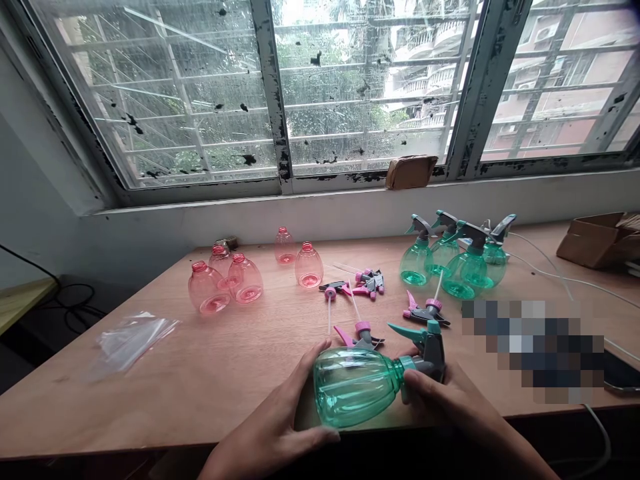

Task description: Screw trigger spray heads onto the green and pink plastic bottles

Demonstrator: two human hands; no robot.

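Note:
A clear green spray bottle [356, 388] lies on its side in the air over the front of the table, its grey and teal spray head [431, 350] attached at the neck. My left hand [285, 413] wraps round the bottle's base end, thumb below and fingers above. At the neck, my right hand [440, 393] pinches the collar between thumb and fingers; some of those fingers are hidden behind it. Just beyond the bottle rests a pink and grey spray head [364, 335] with its white tube, and another spray head [428, 311] lies to its right.
Several pink bottles [245, 279] without heads stand at the back left. More spray heads [370, 283] lie mid-table. Several green spray bottles [467, 267] stand back right, near a cardboard box [597, 240]. Plastic bags [133, 340] lie left; a white cable [545, 263] crosses the right side.

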